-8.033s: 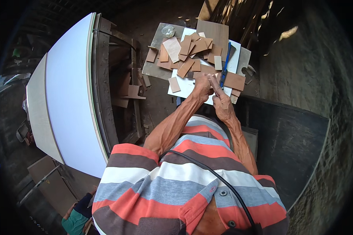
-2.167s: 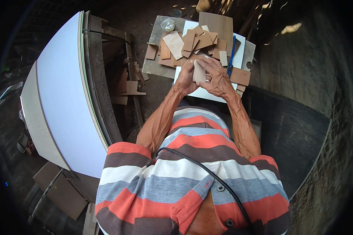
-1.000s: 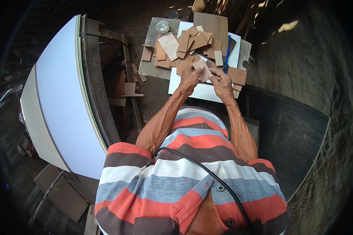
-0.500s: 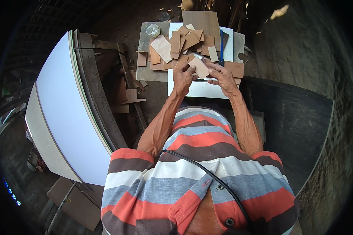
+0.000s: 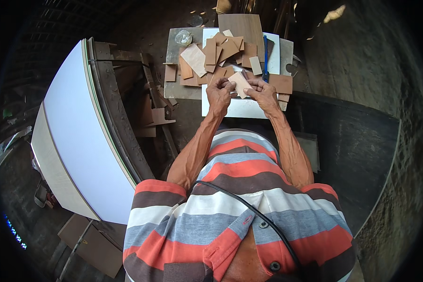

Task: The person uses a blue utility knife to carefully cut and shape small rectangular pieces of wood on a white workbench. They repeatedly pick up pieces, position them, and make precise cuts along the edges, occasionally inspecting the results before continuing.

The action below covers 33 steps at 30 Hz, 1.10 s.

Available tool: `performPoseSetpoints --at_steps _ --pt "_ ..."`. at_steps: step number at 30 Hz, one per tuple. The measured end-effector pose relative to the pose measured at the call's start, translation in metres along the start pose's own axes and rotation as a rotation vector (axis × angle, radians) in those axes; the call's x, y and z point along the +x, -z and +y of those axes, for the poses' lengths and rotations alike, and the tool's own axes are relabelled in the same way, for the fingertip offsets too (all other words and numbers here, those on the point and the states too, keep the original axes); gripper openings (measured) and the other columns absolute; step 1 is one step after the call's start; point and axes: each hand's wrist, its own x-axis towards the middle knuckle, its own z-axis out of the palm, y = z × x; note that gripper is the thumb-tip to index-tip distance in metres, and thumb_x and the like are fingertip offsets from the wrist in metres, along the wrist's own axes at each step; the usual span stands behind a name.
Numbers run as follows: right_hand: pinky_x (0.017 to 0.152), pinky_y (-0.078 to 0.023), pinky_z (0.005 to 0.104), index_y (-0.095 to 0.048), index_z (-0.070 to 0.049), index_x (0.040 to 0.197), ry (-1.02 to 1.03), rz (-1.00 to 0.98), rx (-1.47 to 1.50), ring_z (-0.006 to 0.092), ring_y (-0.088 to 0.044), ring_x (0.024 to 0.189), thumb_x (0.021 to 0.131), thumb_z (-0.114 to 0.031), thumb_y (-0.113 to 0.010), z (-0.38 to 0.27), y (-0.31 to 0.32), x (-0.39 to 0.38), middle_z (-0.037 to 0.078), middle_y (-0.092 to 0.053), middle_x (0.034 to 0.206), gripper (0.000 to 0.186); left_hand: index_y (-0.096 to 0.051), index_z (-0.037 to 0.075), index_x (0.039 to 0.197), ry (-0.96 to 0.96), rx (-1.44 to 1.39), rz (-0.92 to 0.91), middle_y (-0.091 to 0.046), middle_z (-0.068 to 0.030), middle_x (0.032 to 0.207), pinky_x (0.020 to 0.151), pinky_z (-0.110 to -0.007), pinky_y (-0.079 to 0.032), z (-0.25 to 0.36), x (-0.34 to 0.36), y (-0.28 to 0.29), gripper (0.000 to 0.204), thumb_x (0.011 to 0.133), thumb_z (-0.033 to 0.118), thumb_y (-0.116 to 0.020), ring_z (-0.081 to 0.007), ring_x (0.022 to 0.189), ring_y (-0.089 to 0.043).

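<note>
Two hands grip a pale rectangular piece (image 5: 240, 84), left hand (image 5: 219, 96) at left; right hand (image 5: 264, 96), fingers spread wider moments ago, now pinches its right side, seemingly steadying it.

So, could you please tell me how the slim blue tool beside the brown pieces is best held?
Probably by the wider, darker end of the slim blue tool, pinched across its sides from the person's side: it lies lengthwise away from the body, that end nearest the right hand, which would need to release the pale rectangular piece.
</note>
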Motion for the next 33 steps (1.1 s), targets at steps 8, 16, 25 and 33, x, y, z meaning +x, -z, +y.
performPoseSetpoints --at_steps 8,16,25,33 --pt "0.072 -0.060 0.0303 -0.049 0.001 0.127 -0.091 -0.168 0.175 0.0233 -0.071 0.099 0.093 -0.012 -0.061 -0.016 -0.003 -0.011 0.014 -0.067 0.113 0.039 -0.061 -0.008 0.107 -0.003 -0.033 0.005 -0.066 -0.0085 0.090 0.066 -0.027 -0.059 0.002 0.005 0.009 0.026 0.084 0.000 -0.071 -0.0158 0.076 -0.066" --pt "0.075 -0.055 0.0305 -0.053 -0.004 0.120 -0.093 -0.147 0.275 0.0191 -0.070 0.097 0.091 -0.019 -0.064 -0.008 -0.003 -0.009 0.011 -0.068 0.108 0.034 -0.061 -0.010 0.120 -0.128 0.137 -0.031 -0.067 -0.0095 0.096 0.074 -0.027 -0.054 0.011 0.006 0.004 0.039 0.083 -0.002 -0.071 -0.0164 0.083 -0.065" --pt "0.068 -0.052 0.0238 -0.059 -0.005 0.121 -0.065 -0.084 0.336 0.0132 -0.068 0.089 0.091 -0.022 -0.070 0.004 0.000 -0.008 0.007 -0.069 0.103 0.036 -0.063 -0.008 0.120 -0.127 0.170 -0.076 -0.063 -0.0076 0.099 0.073 -0.025 -0.053 0.010 0.014 0.013 0.039 0.083 -0.002 -0.069 -0.0142 0.085 -0.061" --pt "0.065 -0.049 0.0208 -0.063 -0.004 0.118 -0.008 0.144 0.294 0.0082 -0.065 0.081 0.093 -0.017 -0.066 0.008 0.023 -0.003 0.003 -0.068 0.095 0.028 -0.052 -0.001 0.122 0.073 -0.263 -0.163 -0.061 -0.0079 0.101 0.077 -0.032 -0.056 0.006 0.024 0.032 0.031 0.091 -0.004 -0.061 -0.0185 0.092 -0.064"
